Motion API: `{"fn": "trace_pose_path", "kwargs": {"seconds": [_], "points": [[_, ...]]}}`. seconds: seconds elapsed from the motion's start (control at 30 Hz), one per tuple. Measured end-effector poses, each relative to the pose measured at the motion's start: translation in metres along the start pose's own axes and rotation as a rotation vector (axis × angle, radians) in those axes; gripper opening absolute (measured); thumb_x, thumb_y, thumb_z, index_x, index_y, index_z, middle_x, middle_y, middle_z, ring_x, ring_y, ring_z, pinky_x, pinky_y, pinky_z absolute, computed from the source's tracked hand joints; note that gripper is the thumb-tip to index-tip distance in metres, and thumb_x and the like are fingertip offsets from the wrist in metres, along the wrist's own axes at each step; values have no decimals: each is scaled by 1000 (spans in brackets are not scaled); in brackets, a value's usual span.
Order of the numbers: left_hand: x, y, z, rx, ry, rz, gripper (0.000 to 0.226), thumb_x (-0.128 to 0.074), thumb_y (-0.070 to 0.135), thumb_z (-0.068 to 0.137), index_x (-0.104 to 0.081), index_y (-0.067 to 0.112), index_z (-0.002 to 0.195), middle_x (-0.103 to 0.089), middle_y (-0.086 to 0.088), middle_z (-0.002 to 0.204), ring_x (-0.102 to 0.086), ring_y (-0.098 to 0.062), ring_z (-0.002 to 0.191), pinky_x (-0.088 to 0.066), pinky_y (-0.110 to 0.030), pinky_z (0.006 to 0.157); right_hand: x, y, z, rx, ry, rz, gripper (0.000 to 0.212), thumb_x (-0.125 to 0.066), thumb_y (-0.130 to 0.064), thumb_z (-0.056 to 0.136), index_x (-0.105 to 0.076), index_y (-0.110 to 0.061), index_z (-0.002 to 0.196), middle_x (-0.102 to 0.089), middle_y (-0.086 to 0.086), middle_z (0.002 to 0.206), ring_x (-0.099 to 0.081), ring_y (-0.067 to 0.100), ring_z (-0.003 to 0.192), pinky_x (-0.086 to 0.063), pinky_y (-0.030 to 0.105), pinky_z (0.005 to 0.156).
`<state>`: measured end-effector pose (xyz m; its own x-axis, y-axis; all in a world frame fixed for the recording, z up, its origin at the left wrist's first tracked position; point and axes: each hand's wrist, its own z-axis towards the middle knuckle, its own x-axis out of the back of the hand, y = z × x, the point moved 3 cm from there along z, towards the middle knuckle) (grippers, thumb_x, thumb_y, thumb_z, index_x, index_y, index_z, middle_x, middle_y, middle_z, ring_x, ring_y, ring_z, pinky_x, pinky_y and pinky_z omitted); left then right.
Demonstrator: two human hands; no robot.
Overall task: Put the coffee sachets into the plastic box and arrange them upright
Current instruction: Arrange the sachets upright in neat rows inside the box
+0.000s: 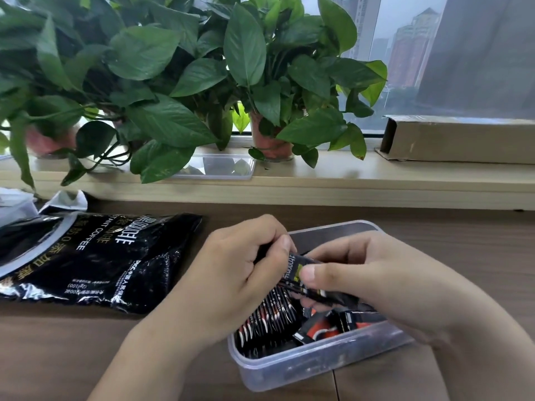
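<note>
A clear plastic box (307, 369) stands on the wooden table in front of me. A row of black coffee sachets (269, 319) stands upright along its left side, and a few more sachets (324, 331) lie loose at its right. Over the box, my left hand (231, 273) and my right hand (376, 279) both hold a small bundle of black sachets (298, 270), my right thumb pressing on top of it. My hands hide the far part of the box's inside.
A large black instant coffee bag (95, 256) lies flat on the table to the left. Behind it runs a window ledge with potted plants (269, 143), a clear lid (220, 169) and a long cardboard box (460, 140).
</note>
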<state>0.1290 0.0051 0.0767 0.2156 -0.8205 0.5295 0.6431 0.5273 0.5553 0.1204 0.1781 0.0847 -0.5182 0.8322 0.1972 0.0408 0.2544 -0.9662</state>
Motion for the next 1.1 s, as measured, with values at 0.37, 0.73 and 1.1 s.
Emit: {"fn": "trace_pose_path", "kwargs": {"seconds": [0.37, 0.73, 1.1], "points": [[3, 14, 1, -96, 33, 66, 25, -40, 21, 100, -62, 14, 91, -54, 15, 76, -55, -4, 70, -37, -12, 63, -4, -12, -3, 210, 47, -254, 11, -76, -28, 85, -74, -17, 89, -70, 20, 81, -66, 20, 68, -60, 45, 68], [0, -2, 4, 589, 553, -555, 58, -67, 59, 59, -52, 40, 111, -66, 15, 110, -68, 1, 101, -49, -23, 89, -20, -15, 0, 384, 333, -762, 15, -43, -50, 95, -46, -39, 105, -54, -16, 74, -55, 3, 73, -44, 19, 59], [-25, 26, 1, 879, 457, -1076, 27, -68, 26, 89, -74, 0, 86, -76, -13, 74, -73, -18, 62, -56, -22, 50, -45, -14, 11, 655, 527, -1027, 46, -44, -35, 86, -67, -8, 115, -60, 5, 105, -58, 10, 79, -42, 15, 72]]}}
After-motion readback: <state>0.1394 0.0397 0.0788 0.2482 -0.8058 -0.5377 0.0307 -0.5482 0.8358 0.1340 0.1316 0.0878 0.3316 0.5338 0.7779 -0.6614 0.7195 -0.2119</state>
